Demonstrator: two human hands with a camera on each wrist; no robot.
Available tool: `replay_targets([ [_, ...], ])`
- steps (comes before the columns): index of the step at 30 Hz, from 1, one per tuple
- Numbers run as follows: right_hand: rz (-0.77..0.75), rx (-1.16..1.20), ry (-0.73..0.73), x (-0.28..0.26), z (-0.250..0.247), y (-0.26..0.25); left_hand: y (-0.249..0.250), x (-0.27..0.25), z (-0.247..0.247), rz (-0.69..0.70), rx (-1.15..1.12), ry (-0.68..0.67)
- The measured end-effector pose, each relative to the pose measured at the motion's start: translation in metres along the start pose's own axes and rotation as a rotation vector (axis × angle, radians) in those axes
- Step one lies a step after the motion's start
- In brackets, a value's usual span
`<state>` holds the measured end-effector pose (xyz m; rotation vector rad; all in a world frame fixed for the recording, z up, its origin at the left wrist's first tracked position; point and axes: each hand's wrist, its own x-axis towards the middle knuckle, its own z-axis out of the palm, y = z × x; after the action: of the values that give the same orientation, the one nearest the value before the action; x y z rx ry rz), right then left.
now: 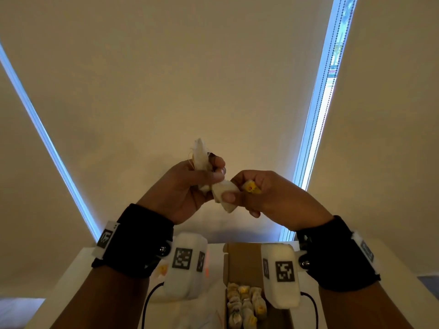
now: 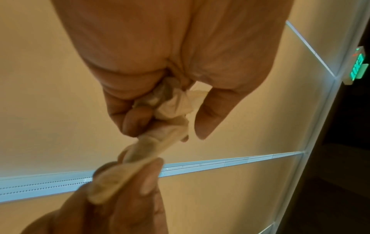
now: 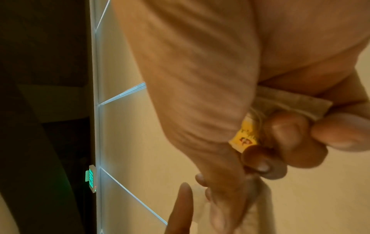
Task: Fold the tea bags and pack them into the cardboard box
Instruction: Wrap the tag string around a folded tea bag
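My left hand [image 1: 187, 186] grips spare tea bags [image 1: 200, 154], my right hand [image 1: 259, 193] pinches one tea bag [image 1: 224, 193] slanting between them; cardboard box [image 1: 240, 262] waits below, nearer my right

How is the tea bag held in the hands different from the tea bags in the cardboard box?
The held tea bag is raised in the air, pinched between the left hand and right hand; the packed tea bags lie in rows in the cardboard box. The held one is stretched out; the packed ones are compact bundles. Both show yellow tags.
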<state>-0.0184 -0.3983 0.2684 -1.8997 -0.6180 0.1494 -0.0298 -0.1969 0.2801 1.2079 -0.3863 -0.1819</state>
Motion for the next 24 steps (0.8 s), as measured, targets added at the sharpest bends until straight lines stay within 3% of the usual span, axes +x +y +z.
replay_targets([
  [8,0.015,0.129,0.142,-0.001,-0.010,0.001,-0.006,0.002,-0.010,0.028,0.229,0.086],
  [15,-0.018,0.287,0.250,-0.002,-0.019,-0.002,-0.007,0.004,-0.013,0.129,0.684,0.215],
  [19,-0.022,0.402,0.285,-0.001,-0.023,-0.001,-0.008,0.006,-0.015,0.111,0.707,0.232],
  [24,-0.042,0.501,0.365,0.003,-0.025,0.005,-0.005,0.005,-0.015,0.049,0.452,0.179],
])
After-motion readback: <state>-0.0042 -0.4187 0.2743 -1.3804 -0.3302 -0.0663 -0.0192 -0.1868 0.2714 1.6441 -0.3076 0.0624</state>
